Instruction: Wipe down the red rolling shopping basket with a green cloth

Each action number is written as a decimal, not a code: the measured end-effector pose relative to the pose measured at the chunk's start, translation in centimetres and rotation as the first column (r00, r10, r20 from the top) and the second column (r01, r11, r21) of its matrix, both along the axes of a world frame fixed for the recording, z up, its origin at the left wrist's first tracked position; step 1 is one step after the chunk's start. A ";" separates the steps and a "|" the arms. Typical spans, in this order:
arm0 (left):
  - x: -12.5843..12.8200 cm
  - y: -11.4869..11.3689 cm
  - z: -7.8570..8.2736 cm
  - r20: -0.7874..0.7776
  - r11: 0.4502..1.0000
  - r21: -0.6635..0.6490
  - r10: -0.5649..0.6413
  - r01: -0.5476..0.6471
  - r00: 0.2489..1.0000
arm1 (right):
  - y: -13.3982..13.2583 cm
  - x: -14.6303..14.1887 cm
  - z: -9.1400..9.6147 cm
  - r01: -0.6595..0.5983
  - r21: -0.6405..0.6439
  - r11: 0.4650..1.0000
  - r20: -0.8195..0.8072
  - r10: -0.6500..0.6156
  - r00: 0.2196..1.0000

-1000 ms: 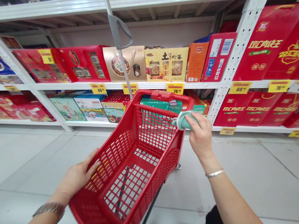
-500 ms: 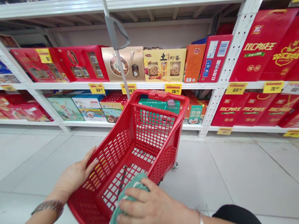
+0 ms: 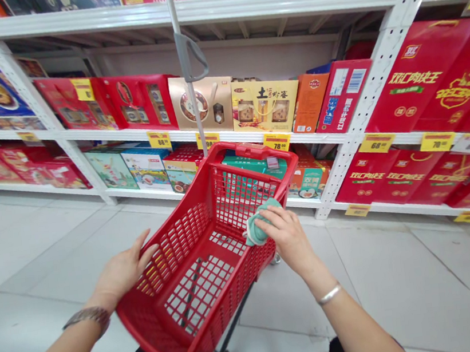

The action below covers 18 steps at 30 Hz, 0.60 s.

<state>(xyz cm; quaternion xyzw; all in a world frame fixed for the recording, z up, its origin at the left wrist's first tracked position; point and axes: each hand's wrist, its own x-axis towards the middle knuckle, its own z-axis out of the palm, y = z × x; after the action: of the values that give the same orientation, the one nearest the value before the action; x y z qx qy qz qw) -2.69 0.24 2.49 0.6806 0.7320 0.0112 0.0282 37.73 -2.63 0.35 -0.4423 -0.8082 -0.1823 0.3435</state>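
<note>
A red plastic mesh shopping basket (image 3: pixel 175 247) stands on a wheeled frame, with its far end toward the shelves. My left hand (image 3: pixel 123 268) lies over the basket's left rim and steadies it. My right hand (image 3: pixel 289 239) presses a crumpled green cloth (image 3: pixel 259 225) against the inside of the right rim, near the far corner. The basket's mesh floor shows nothing inside it. Part of the cloth is hidden under my fingers.
White metal shelves (image 3: pixel 221 137) hold red, gold and blue gift boxes, with yellow price tags along the edges. A grey pole with a handle (image 3: pixel 189 58) rises from the basket's far end. A pale tiled floor (image 3: pixel 405 286) spreads around the basket.
My right hand has moved the green cloth from the near end of the basket up to the right rim near the far corner. My left hand and the basket have hardly shifted.
</note>
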 end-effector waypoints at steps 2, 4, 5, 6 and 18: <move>0.1 0.1 -0.2 0.005 1.000 -0.005 -0.016 0.016 1.000 | 0.9 1.0 0.0 0.067 0.050 0.997 -0.057 -0.064 0.996; 0.2 0.1 -0.4 0.019 1.000 0.007 -0.026 0.026 0.999 | 1.4 1.8 0.5 0.132 0.102 0.986 -0.132 -0.119 0.984; 0.2 0.1 -0.4 0.028 0.999 0.016 -0.028 0.028 0.999 | 1.5 2.0 0.9 0.158 0.124 0.980 -0.175 -0.135 0.975; 0.2 0.1 -0.5 0.041 0.999 0.025 -0.030 0.029 0.999 | 1.5 2.2 1.4 0.173 0.144 0.974 -0.218 -0.139 0.966; 0.2 1.1 0.2 -0.013 0.998 0.009 -0.063 0.063 0.998 | -8.0 -8.8 2.5 -0.361 -0.094 0.928 0.138 0.371 0.918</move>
<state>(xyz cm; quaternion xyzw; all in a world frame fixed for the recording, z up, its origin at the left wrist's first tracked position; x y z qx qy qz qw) -2.52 1.39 2.68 0.7036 0.7103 0.0093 0.0206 28.90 -10.59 2.82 -0.2793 -0.9062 -0.1213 0.2932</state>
